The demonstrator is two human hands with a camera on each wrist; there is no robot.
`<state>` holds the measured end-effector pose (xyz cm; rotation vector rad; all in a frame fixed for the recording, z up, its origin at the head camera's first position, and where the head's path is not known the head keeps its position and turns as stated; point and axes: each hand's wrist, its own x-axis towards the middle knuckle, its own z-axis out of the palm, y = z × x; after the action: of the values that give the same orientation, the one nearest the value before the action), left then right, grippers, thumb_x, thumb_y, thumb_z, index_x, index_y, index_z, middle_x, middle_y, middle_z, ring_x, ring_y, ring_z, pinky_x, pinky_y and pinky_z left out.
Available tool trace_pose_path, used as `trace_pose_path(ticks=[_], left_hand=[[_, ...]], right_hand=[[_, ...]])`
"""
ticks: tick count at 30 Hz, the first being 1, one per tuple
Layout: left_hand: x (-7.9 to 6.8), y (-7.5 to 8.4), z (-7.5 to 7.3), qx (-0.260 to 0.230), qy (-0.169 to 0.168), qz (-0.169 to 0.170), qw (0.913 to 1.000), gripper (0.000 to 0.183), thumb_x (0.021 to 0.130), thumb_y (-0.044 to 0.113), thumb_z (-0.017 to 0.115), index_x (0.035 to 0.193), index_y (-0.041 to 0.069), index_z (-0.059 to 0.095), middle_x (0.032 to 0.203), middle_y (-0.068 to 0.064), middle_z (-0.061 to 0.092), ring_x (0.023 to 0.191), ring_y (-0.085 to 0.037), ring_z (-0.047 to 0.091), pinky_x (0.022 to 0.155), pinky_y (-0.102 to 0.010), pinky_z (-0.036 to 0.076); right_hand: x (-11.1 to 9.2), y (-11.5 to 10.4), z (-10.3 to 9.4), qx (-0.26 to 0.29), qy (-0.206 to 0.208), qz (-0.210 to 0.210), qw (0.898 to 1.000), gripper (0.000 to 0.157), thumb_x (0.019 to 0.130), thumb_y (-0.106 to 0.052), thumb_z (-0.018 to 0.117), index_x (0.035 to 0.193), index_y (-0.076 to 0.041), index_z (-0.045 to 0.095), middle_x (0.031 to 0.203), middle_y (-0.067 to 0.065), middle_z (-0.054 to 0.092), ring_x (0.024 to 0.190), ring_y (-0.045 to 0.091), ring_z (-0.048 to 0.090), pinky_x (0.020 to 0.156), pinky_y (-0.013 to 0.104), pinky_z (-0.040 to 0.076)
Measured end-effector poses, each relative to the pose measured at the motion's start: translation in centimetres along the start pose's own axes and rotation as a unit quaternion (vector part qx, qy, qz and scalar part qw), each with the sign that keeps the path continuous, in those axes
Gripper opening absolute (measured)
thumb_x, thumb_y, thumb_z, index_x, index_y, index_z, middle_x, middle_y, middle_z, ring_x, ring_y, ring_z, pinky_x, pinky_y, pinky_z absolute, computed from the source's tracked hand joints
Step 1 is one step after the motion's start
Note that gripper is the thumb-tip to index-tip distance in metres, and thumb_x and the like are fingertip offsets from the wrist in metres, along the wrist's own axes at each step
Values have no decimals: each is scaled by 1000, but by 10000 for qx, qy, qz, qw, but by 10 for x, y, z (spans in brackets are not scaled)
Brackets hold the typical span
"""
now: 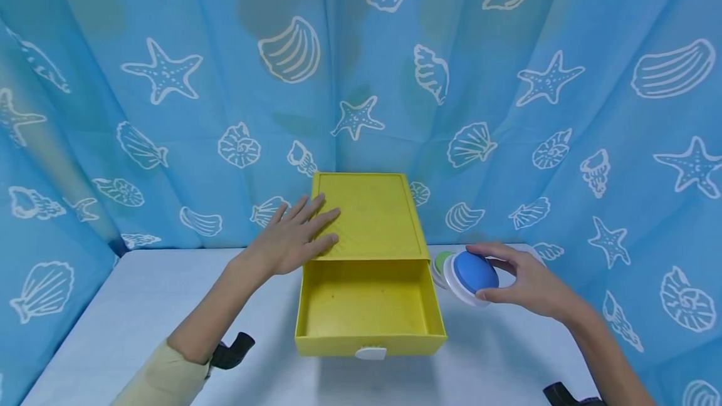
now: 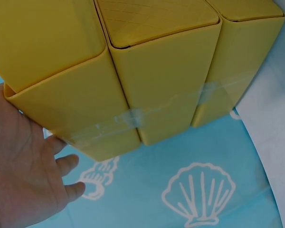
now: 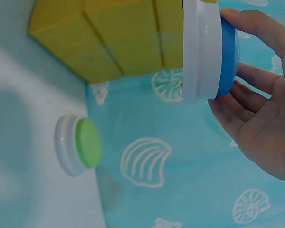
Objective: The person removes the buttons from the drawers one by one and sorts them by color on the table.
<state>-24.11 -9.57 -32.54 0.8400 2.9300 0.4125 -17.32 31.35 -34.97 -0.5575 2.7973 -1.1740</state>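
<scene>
A yellow drawer unit (image 1: 366, 215) stands on the table with its top drawer (image 1: 361, 306) pulled out; nothing lies inside that drawer. My left hand (image 1: 290, 237) rests on the left side of the unit's top, fingers spread and straight. To the right of the unit, my right hand (image 1: 530, 281) grips a round push button with a blue top and white base (image 1: 476, 271) by its blue part. That button is tilted and held above the table. Below it, a similar push button with a green top (image 3: 89, 142) sits on the table, partly hidden in the head view.
White cloth covers the table (image 1: 152, 293). Behind it hangs a blue curtain (image 1: 225, 93) with white shell and starfish prints, close to the unit's back. The open drawer has a white handle (image 1: 371, 353) at its front.
</scene>
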Motion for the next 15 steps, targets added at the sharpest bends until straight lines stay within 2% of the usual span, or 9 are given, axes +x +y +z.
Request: trace_pose_path(ticks=[7,15], left_hand=[[0,0,0,-9,9,-22,10000,64,105,55,33,160,21,28,166,-10,11,151,-34,2,117,-58,-1],[1,0,2,6,8,-46,10000,65,105,56,33,160,21,28,166,-10,10,151,-34,1,117,-58,-2]], right_hand=[[0,24,6,88,-17,351,9993,77,77,-29,84,143,-4,53,142,21,50,122,43,52,95,54,48],[1,50,18,103,-284,812,9962,81,77,-30,85,145,-4,50,144,23,48,125,45,48,94,53,50]])
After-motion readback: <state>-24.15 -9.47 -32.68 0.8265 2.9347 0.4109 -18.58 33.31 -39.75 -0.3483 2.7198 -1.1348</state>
